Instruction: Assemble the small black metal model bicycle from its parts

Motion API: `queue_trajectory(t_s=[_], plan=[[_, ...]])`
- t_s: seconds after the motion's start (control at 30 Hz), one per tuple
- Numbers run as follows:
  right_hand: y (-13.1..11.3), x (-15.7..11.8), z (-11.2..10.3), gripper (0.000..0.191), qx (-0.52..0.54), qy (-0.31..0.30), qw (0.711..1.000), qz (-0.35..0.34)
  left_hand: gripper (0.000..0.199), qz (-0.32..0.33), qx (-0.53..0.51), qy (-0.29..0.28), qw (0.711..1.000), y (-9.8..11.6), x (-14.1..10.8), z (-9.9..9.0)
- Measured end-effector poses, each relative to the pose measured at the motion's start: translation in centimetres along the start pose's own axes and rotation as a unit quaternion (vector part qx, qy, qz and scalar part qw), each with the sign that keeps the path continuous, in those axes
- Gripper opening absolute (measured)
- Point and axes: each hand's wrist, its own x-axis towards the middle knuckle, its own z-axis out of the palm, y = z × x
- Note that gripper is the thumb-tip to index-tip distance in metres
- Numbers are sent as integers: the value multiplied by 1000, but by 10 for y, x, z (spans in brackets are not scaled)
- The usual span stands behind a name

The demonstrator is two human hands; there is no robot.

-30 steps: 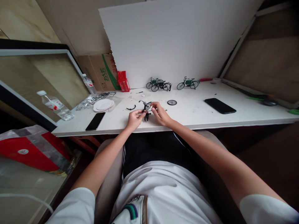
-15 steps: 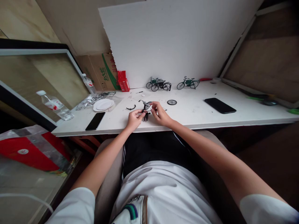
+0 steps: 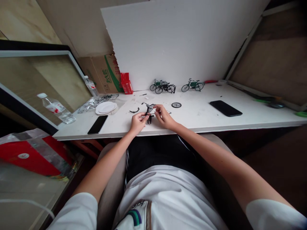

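Observation:
Over the white table (image 3: pixel 192 118), my left hand (image 3: pixel 138 123) pinches a partly built black model bicycle (image 3: pixel 149 118) by its frame. Its handlebar and one spoked wheel point away from me. Close on the right side, my right hand (image 3: pixel 165 117) has its fingers bent together at the wheel and frame; what they grip is too small to make out. A curved black part (image 3: pixel 134 110) lies to the left of the model. A loose spoked wheel (image 3: pixel 176 104) lies flat to the right, behind my right hand.
Finished model bicycles (image 3: pixel 192 85) stand along the back by the white board. Two phones (image 3: pixel 98 124) lie left and right. White plates (image 3: pixel 106 108), clear plastic bags, water bottles (image 3: pixel 57 109) and a red box (image 3: pixel 126 83) are at the left.
The model's handlebar and front end have turned slightly to the left. Both hands stay in nearly the same places.

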Motion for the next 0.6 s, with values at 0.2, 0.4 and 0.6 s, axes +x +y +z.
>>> queue_trajectory(t_s=[0.2, 0.4, 0.6], plan=[[-6, 0, -3, 38, 4, -13, 1000, 27, 46, 10, -4, -9, 1000, -1, 1, 0], [-8, 1, -3, 40, 9, -5, 999, 45, 48, 23, -22, -5, 999, -3, 3, 0], [-7, 3, -4, 34, 25, 57, 994, 88, 47, 35, -33, -1, 999, -6, 5, 1]])
